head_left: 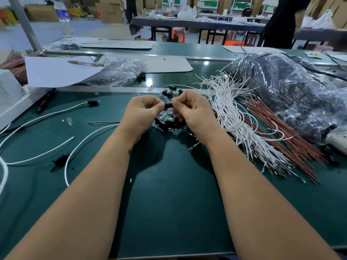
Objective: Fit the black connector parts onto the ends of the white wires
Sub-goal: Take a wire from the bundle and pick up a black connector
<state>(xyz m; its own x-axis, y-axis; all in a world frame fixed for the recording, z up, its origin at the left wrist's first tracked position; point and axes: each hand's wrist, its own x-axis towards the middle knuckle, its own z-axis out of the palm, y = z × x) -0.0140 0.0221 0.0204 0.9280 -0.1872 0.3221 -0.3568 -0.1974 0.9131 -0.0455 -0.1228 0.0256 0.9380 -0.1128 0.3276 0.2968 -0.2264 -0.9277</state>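
Both hands meet over the green mat, raised just above a small heap of black connector parts mixed with clear glassy bits. Left hand: fingers curled, thumb and forefinger pinching one end of a single black connector. Right hand: fingers curled likewise, pinching the other end of the same connector. Connector held level between the two hands, directly above the heap. Cannot tell whether a wire end is already in it; the fingers cover both ends. More loose black parts lie just beyond the heap, on the far side from the person. Bundle of white wires lies to the right of the heap, near the right hand but not touching it, fanned out with metal terminals at the near ends. Bundle of reddish-brown wires lies further right of the heap, touching and partly under the white bundle. Large clear plastic bag with dark contents sits beyond and right of both bundles. Left of the heap: several loose white wires curve across the mat, one with a black part already on its end. A smaller clear bag and a white sheet lie beyond the heap to the left.
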